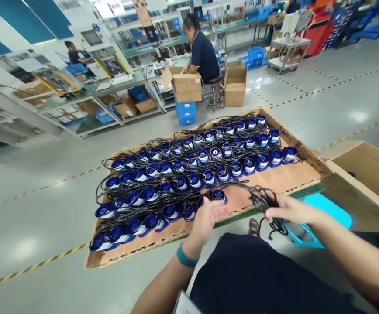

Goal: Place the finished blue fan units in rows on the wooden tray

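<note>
My right hand (289, 210) grips a bundled black cable (262, 198), whose free end runs left over the board. My left hand (209, 218) is raised beside it with the palm up and fingers apart; a blue fan unit (218, 195) sits just behind its fingertips, and I cannot tell if they touch. A teal band is on my left wrist. Several blue round fan units (183, 174) with black cords lie in rows on a cardboard sheet (284, 176) on the floor in front of me.
An open cardboard box (366, 174) stands at my right, with a cyan plastic stool (327, 209) under my right arm. A seated person (204, 54) works at boxes (184, 85) by the far benches. Blue crates (185, 112) and yellow-black floor tape (39, 189) lie beyond.
</note>
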`<action>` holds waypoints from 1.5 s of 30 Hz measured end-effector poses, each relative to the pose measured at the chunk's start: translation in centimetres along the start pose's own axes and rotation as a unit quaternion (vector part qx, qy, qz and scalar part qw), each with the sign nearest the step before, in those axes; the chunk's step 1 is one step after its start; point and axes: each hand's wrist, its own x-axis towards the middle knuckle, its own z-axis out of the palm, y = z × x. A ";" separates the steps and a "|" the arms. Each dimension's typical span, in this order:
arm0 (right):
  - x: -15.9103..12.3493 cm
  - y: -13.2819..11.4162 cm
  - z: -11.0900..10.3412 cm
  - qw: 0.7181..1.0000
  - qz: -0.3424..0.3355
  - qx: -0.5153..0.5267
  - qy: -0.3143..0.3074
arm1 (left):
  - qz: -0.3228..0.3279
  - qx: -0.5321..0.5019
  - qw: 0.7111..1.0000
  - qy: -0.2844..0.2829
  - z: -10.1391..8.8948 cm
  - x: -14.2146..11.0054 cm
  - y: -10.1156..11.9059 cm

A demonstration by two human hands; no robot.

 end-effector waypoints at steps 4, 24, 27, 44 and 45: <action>4.5 -4.3 -4.4 0.996 0.015 -0.084 -0.008 | 0.315 0.448 0.836 0.022 -1.0 -1.8 -5.1; 26.4 -3.0 8.1 0.855 -0.096 -0.490 -0.140 | 0.308 0.754 0.563 0.139 -3.5 6.5 -6.2; 26.1 -2.5 8.6 0.811 -0.098 -0.554 -0.158 | 0.324 0.748 0.566 0.124 -3.4 5.7 -6.0; 24.5 0.6 8.9 0.883 -0.022 -0.464 -0.058 | 0.349 0.779 0.482 0.199 -10.6 1.5 -3.8; 24.4 0.7 9.1 0.886 -0.018 -0.461 -0.048 | 0.336 0.787 0.481 0.192 -10.3 2.4 -2.9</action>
